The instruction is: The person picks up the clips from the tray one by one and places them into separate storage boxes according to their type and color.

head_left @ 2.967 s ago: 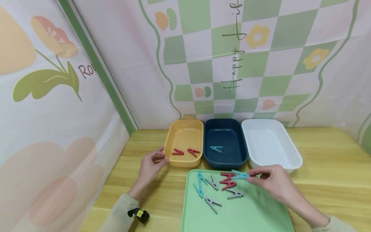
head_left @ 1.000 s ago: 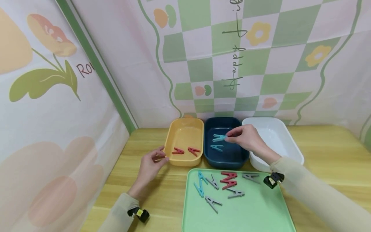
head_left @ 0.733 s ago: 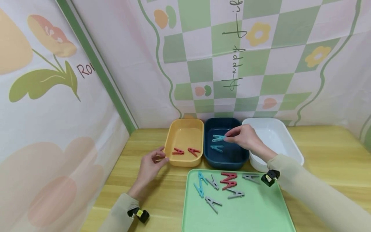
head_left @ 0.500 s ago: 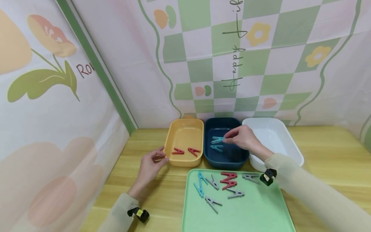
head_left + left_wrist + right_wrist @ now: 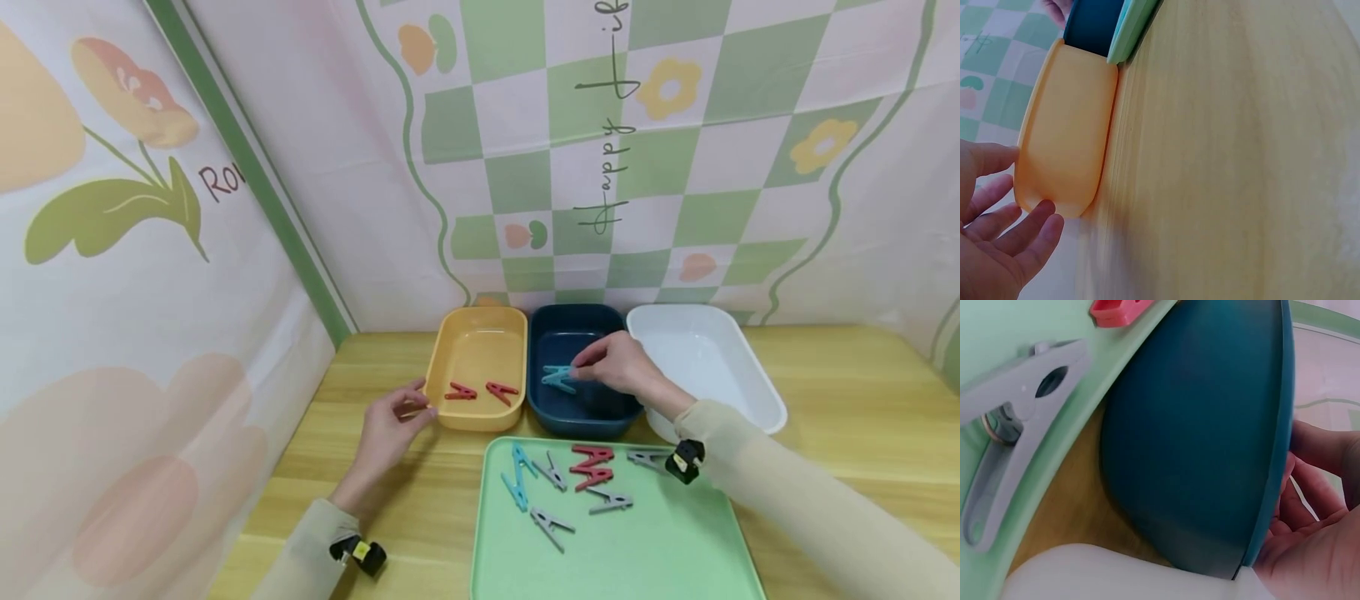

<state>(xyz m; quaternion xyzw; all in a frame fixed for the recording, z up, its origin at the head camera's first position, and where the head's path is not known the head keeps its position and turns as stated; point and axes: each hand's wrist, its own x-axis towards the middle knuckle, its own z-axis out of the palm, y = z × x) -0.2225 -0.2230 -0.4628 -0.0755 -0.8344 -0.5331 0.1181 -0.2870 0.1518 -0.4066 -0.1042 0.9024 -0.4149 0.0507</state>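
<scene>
My right hand [image 5: 579, 367] reaches into the dark blue bin [image 5: 547, 412] and pinches a teal clothespin [image 5: 558, 375] low over the bin floor, right against a second teal clothespin lying there. In the right wrist view I see the blue bin's outer wall [image 5: 1197, 437] and my curled fingers [image 5: 1316, 506] past its rim; the clothespin is hidden. My left hand [image 5: 416, 404] rests on the table with relaxed fingers [image 5: 1029, 231] touching the near left corner of the yellow bin [image 5: 1066, 144], holding nothing. Two red clothespins [image 5: 480, 392] lie in the yellow bin [image 5: 480, 342].
A white bin [image 5: 701, 367] stands right of the blue one. The green tray [image 5: 637, 550] in front holds teal [image 5: 517, 482], red [image 5: 592, 467] and several grey clothespins [image 5: 551, 527]. Patterned cloth walls close the back and left of the wooden table [image 5: 847, 392].
My right hand carried the teal clothespin from the green tray up into the blue bin and lowered it beside the other teal one. My left hand stayed at the yellow bin.
</scene>
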